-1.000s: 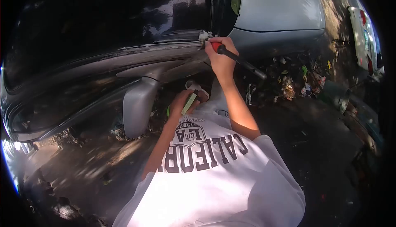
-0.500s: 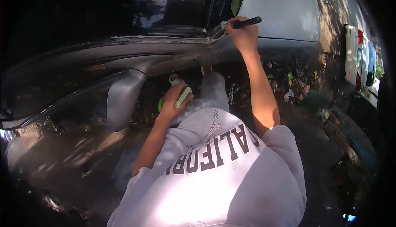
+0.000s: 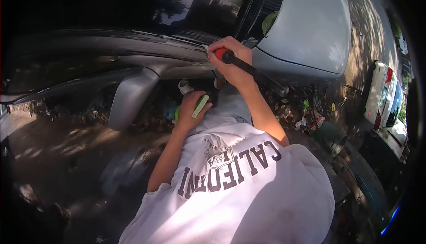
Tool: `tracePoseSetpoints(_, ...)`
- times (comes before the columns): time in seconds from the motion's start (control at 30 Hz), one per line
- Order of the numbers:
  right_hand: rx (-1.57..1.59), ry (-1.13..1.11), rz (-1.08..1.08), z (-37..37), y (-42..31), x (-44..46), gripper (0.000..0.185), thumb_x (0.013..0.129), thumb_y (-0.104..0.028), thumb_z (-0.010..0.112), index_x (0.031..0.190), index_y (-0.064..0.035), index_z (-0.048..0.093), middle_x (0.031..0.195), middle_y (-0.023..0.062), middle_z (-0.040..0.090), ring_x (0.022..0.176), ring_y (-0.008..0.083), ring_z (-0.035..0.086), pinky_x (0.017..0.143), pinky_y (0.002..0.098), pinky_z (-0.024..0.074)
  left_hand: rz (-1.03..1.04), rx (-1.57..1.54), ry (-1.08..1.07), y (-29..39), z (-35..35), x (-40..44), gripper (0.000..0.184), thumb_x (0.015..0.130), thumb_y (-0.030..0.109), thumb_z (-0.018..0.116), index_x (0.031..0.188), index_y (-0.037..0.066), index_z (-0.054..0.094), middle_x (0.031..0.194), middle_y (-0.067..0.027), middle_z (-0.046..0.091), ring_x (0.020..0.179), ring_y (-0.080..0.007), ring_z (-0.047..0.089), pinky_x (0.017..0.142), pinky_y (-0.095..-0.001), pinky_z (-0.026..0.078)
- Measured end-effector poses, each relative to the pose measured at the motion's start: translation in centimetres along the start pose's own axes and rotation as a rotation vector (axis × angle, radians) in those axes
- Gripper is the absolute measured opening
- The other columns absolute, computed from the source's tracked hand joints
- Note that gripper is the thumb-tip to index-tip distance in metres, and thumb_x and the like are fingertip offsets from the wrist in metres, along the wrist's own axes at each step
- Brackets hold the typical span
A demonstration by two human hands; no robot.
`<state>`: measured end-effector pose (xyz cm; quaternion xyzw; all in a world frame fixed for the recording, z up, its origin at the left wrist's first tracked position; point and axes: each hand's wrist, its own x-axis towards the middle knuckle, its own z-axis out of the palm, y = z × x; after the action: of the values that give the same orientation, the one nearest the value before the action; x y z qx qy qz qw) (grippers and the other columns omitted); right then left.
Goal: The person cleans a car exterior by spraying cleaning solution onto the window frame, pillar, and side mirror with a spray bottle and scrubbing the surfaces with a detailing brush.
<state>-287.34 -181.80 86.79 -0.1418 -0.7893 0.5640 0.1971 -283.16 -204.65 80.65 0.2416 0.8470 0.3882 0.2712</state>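
My right hand [image 3: 233, 60] is closed around a tool with a long black handle [image 3: 255, 72] and a red part at the grip. Its working end is hidden behind my fingers, close to the lower corner of the car's dark windshield [image 3: 195, 9]. Whitish streaks [image 3: 151, 35] run along the edge of the glass beside it. Lower down, in front of my body, my left hand [image 3: 191, 109] grips a pale green block-shaped thing [image 3: 202, 105]. Brighter green shows on the far side of that hand; what it belongs to is unclear.
The silver hood [image 3: 310, 22] lies to the right, with a green leaf [image 3: 269, 23] at its base. A grey side mirror [image 3: 133, 97] juts out at left. Litter and leaves [image 3: 306, 115] cover the ground near a dark green object [image 3: 330, 137]. A white car [image 3: 384, 93] stands farther right.
My right hand has shifted left and slightly down along the glass edge, and the tool's handle now points down to the right. My left hand keeps its hold. The view has moved a little.
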Motion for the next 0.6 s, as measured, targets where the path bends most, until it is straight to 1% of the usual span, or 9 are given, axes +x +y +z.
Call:
tracePoseSetpoints(0.13,0.210,0.033,-0.055,0.7,-0.8,0.6,0.011,0.075,-0.005,0.074,0.086,-0.0072,0.074,0.085,0.0088,0.069,0.080,0.0250,0.070,0.075,0.0334,0.0544,-0.010,-0.010,0.022,1.1,0.0,-0.2,0.043,0.082,0.025,0.078,0.118,0.007,0.062,0.111,-0.0147,0.066,0.104,-0.0379,0.062,0.087,-0.0442,0.051)
tracePoseSetpoints(0.2,-0.029,0.073,0.031,-2.0,4.6,-1.9,0.010,0.075,-0.003,0.073,0.084,-0.0052,0.072,0.085,0.0102,0.070,0.079,0.0249,0.070,0.073,0.0327,0.0547,-0.005,0.031,0.061,1.4,-0.5,-1.0,0.044,0.083,0.023,0.077,0.120,0.006,0.061,0.109,-0.0156,0.066,0.102,-0.0378,0.062,0.086,-0.0435,0.051)
tracePoseSetpoints(0.27,-0.133,0.071,0.098,-4.5,7.7,-3.3,0.011,0.078,-0.001,0.072,0.088,-0.0034,0.072,0.087,0.0086,0.071,0.082,0.0200,0.069,0.077,0.0299,0.0538,-0.012,0.072,0.121,1.1,-0.5,-1.0,0.044,0.084,0.021,0.077,0.121,0.005,0.060,0.108,-0.0164,0.066,0.100,-0.0378,0.063,0.085,-0.0427,0.050)
tracePoseSetpoints(0.3,-0.148,0.083,-0.001,-4.0,5.5,-2.3,0.009,0.075,0.001,0.072,0.082,-0.0038,0.071,0.084,0.0104,0.070,0.077,0.0248,0.070,0.071,0.0317,0.0553,-0.056,0.067,0.120,0.7,-0.5,-1.3,0.044,0.084,0.021,0.077,0.121,0.005,0.060,0.108,-0.0167,0.066,0.101,-0.0382,0.063,0.086,-0.0429,0.050)
tracePoseSetpoints(0.37,0.068,0.015,-0.095,0.0,1.6,-0.1,0.013,0.074,-0.002,0.073,0.087,-0.0052,0.071,0.084,0.0094,0.068,0.077,0.0242,0.070,0.070,0.0333,0.0549,-0.117,0.056,0.081,0.4,-0.4,-1.3,0.042,0.084,0.020,0.076,0.121,0.005,0.060,0.112,-0.0178,0.066,0.105,-0.0395,0.063,0.088,-0.0440,0.050)
tracePoseSetpoints(0.43,0.326,-0.024,-0.170,3.9,-4.4,3.1,0.012,0.075,-0.006,0.073,0.086,-0.0044,0.070,0.085,0.0092,0.067,0.073,0.0256,0.067,0.065,0.0337,0.0522,-0.034,0.068,0.071,-1.6,1.0,-1.5,0.046,0.084,0.022,0.076,0.123,0.005,0.060,0.117,-0.0176,0.065,0.107,-0.0396,0.062,0.089,-0.0439,0.050)
tracePoseSetpoints(0.47,0.337,-0.005,-0.244,6.0,-6.5,4.5,0.012,0.074,-0.006,0.073,0.086,-0.0036,0.070,0.086,0.0094,0.066,0.073,0.0255,0.067,0.064,0.0336,0.0519,0.047,0.068,0.059,-2.2,1.3,-1.7,0.050,0.083,0.025,0.077,0.126,0.005,0.060,0.122,-0.0174,0.065,0.110,-0.0397,0.062,0.091,-0.0438,0.051)
tracePoseSetpoints(0.5,0.394,-0.020,-0.275,7.4,-8.0,5.4,0.012,0.074,-0.005,0.073,0.085,-0.0038,0.070,0.086,0.0095,0.066,0.072,0.0249,0.067,0.065,0.0331,0.0526,0.030,0.128,0.044,0.6,0.5,-1.6,0.052,0.084,0.027,0.076,0.129,0.007,0.059,0.125,-0.0177,0.064,0.111,-0.0394,0.061,0.092,-0.0447,0.050)
tracePoseSetpoints(0.6,0.338,0.029,-0.278,6.6,-7.5,4.9,0.013,0.073,-0.003,0.074,0.085,-0.0037,0.070,0.086,0.0097,0.067,0.074,0.0246,0.068,0.067,0.0327,0.0541,0.057,0.140,0.084,-1.5,2.2,-2.2,0.049,0.085,0.030,0.075,0.126,0.009,0.060,0.123,-0.0165,0.064,0.110,-0.0383,0.062,0.091,-0.0455,0.050)
